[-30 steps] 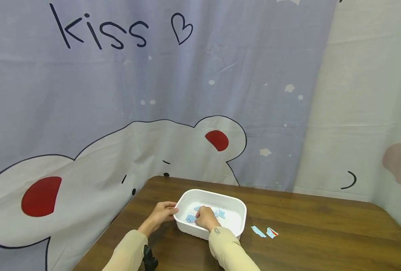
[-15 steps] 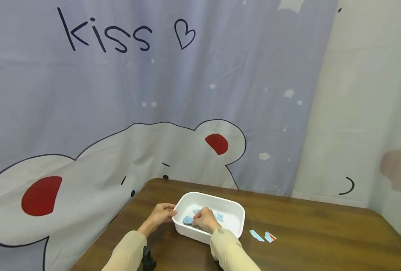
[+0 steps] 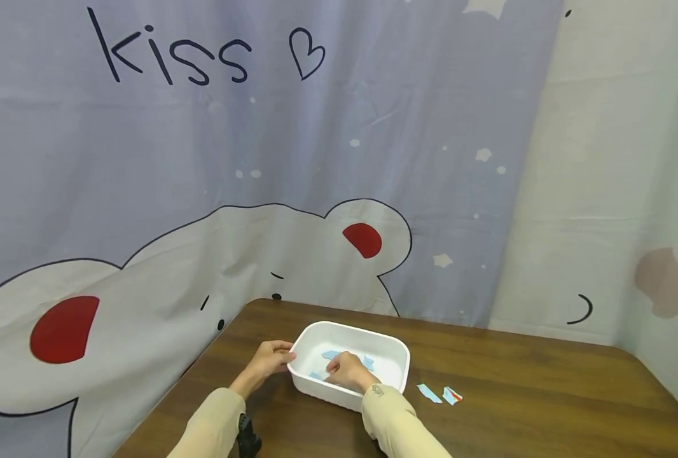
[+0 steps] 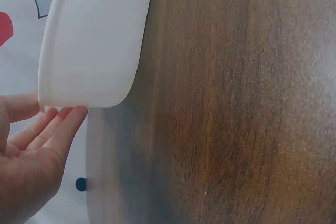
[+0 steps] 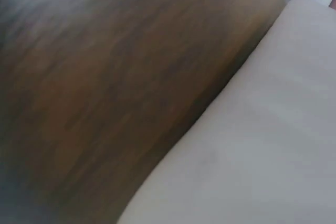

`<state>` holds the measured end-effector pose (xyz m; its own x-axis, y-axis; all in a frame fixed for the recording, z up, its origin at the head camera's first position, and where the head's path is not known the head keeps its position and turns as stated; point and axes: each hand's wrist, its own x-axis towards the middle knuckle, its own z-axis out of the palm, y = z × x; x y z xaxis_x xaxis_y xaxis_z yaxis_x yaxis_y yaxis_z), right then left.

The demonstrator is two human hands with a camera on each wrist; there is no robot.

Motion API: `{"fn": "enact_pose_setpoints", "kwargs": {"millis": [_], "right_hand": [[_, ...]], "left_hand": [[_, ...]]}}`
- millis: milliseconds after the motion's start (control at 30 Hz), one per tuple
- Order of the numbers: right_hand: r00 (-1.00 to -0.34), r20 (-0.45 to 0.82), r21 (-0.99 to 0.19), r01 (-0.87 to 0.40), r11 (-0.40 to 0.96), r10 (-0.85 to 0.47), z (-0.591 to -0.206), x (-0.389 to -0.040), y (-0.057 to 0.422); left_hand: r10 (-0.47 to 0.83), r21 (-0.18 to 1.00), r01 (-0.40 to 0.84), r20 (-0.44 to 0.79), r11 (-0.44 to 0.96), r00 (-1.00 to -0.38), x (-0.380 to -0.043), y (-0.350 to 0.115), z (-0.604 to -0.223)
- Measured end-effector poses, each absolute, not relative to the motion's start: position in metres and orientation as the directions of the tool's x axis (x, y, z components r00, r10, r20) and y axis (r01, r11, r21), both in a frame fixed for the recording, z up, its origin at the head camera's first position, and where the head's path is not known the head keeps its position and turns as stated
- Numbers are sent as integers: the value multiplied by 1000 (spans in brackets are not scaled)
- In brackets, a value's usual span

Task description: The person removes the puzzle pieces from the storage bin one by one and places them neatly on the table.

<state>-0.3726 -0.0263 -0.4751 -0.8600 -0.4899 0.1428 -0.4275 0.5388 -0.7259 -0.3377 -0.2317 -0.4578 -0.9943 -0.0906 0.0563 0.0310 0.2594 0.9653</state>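
A white plastic basin (image 3: 379, 340) stands on the table with several torn light-blue paper pieces (image 3: 331, 354) lying in it. My left hand (image 3: 266, 362) grips its left end; in the left wrist view the thumb is at the rim and the fingers touch the outside of the end wall. My right hand (image 3: 347, 371) reaches into the basin with fingers bent down, close to a blue paper piece (image 3: 316, 376) near the front wall. Whether the fingertips pinch a piece is hidden. The right wrist view shows only the basin's outer wall (image 5: 236, 140) and blurred table.
Two paper scraps lie on the wooden table (image 3: 516, 381) right of the basin: a blue strip (image 3: 429, 393) and a piece with a red-orange stripe (image 3: 452, 395). A printed curtain (image 3: 316, 146) hangs behind the table.
My right hand has shifted slightly within the basin. The blue piece by its fingertips is now lower and more covered, and more blue paper shows behind the hand. The left hand has kept its hold.
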Motion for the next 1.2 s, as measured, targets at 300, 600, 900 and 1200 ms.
{"fn": "enact_pose_setpoints", "kwargs": {"millis": [300,600,900,1200], "right_hand": [[-777,182,-666,-548,506,-602,-482,-378,-41],[-768,209,-648,-572,502,-605,-479,-374,-41],[-744,233,-650,-598,468,-627,-501,-395,-43],[-743,221,-606,-612,509,-631,-486,-385,-41]], "left_hand": [[-68,965,44,64,259,-996,-334,-234,-455],[-71,965,33,53,260,-996,-335,-235,-456],[-80,968,18,39,252,-996,-334,-235,-458],[-15,966,56,61,253,-998,-335,-236,-456]]}}
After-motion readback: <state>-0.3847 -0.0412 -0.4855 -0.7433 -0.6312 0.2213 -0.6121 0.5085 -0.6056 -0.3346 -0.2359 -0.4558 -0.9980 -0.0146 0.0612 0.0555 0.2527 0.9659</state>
